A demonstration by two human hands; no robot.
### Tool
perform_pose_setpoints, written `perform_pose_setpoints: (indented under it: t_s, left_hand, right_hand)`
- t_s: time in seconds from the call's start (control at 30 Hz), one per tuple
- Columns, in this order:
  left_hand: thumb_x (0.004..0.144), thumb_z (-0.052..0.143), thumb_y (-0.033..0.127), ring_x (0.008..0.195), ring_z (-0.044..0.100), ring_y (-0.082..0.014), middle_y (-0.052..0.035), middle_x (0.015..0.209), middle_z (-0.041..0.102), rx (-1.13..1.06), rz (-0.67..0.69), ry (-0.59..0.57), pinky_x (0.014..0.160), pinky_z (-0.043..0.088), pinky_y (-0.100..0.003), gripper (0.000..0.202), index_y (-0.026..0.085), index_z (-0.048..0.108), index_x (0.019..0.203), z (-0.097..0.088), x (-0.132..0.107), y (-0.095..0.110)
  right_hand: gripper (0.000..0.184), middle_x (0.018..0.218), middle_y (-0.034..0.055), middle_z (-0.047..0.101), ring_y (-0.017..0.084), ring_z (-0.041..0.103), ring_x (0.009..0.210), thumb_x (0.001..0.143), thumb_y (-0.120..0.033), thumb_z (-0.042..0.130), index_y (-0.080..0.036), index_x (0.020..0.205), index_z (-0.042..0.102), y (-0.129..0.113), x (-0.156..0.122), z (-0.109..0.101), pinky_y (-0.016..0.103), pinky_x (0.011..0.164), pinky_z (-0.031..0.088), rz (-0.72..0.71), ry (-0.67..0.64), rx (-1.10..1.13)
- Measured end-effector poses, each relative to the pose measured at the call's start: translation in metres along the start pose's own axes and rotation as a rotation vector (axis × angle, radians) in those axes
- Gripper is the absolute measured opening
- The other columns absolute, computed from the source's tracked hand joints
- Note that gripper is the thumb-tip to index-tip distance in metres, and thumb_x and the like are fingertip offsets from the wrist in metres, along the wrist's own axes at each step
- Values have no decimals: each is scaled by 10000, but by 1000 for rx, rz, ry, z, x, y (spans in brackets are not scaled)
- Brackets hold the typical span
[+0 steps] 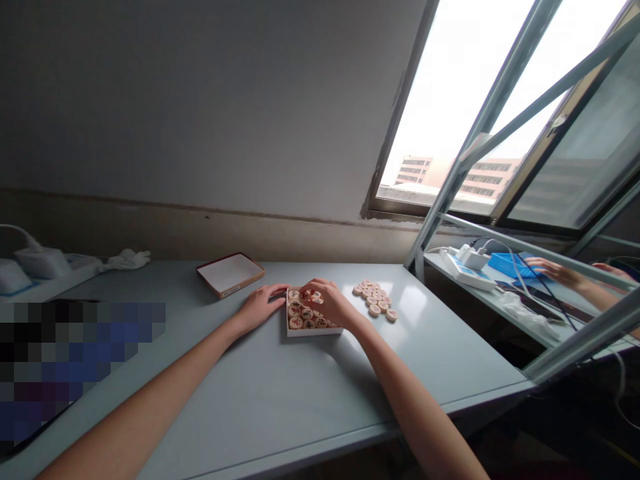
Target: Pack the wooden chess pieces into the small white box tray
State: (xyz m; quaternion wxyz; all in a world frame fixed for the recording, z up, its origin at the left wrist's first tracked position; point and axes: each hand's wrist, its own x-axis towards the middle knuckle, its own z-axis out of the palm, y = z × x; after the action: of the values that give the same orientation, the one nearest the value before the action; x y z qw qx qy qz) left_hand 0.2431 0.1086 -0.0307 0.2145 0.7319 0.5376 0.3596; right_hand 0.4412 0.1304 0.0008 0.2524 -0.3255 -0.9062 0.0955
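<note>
A shallow white box point(314, 333) holds several round wooden Chinese chess pieces point(296, 323) with red and dark characters. My left hand point(259, 308) rests at the box's left side, fingers stretched out, fingertips by its back left corner. Over the box's back part, my right hand point(327, 300) points down with its fingers bent together around a Chinese chess piece, largely hidden by them. Part of the box's right side is covered by that hand. More loose Chinese chess pieces point(374, 297) lie in a cluster on the table to the right.
The box lid point(231, 272) lies upturned at the back left of the grey table point(280, 387). A power strip point(75, 268) with plugs stands far left. Beyond a metal frame point(445, 180) at right, another person's hand point(555, 270) is near a blue tray point(507, 265).
</note>
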Motion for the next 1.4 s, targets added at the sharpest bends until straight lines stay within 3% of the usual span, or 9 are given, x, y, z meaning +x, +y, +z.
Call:
perform_pose_setpoints:
  t_s: [0.2,0.33,0.43,0.53,0.63,0.8,0.9,1.1,1.4]
  left_hand:
    - [731,452,327,1026,552,-217,-54,1105,619,-3,-6,-6,915,408,-324,394,179,578,1074,0,0,0]
    - [742,444,327,1030,548,-215,-66,1111,614,3,-8,-3,915,405,-322,409,161,564,1096,1,0,-3]
    - [747,445,331,1039,542,-216,-59,1102,619,2,12,-6,914,406,-319,404,167,565,1096,0,0,-3]
    - [748,447,330,1031,549,-217,-49,1100,622,1,22,1,907,413,-314,390,180,573,1085,0,-1,-3]
    - [747,446,323,1020,555,-221,-58,1100,621,3,18,10,897,419,-315,386,172,578,1076,0,-1,-2]
    - [748,439,307,1027,550,-216,-69,1109,615,16,21,-1,905,412,-317,390,158,570,1084,0,-1,-2]
    - [748,434,300,1032,547,-208,-71,1114,611,25,17,-5,914,404,-308,395,151,565,1089,0,-1,-3]
    - [744,436,287,1028,543,-208,-69,1113,611,44,15,-8,915,397,-310,394,154,568,1090,0,0,-3]
    - [750,438,352,1025,541,-227,-72,1111,610,39,29,-2,909,401,-337,417,155,566,1094,2,2,-11]
  right_hand:
    - [63,824,33,576,126,536,711,773,-210,516,-179,799,564,38,-23,-40,244,657,428,283,72,-126]
    - [86,857,56,542,127,529,678,751,-163,505,-173,801,574,62,-37,-45,245,630,418,484,-5,-291]
    - [165,910,73,527,123,525,654,753,-143,484,-161,896,565,68,-42,-45,261,642,413,524,-51,-415]
    - [257,943,67,526,138,526,685,736,-142,508,-178,989,536,65,-41,-46,287,674,411,479,-62,-468]
    - [247,904,40,533,139,527,711,735,-159,533,-210,977,552,54,-33,-45,280,671,417,386,-71,-318]
    - [268,991,34,554,146,535,879,746,-189,569,-231,1010,572,13,-13,-24,261,764,426,7,-166,108]
    - [295,1020,38,580,150,541,919,713,-123,583,-211,995,589,-8,-6,-9,252,787,425,-150,-244,218]
    - [208,1005,39,616,156,543,956,730,-130,571,-193,925,606,-11,-5,6,273,836,405,-142,-79,180]
    - [190,988,38,619,136,573,863,746,-247,598,-212,929,638,-5,-1,7,244,800,418,-75,-55,193]
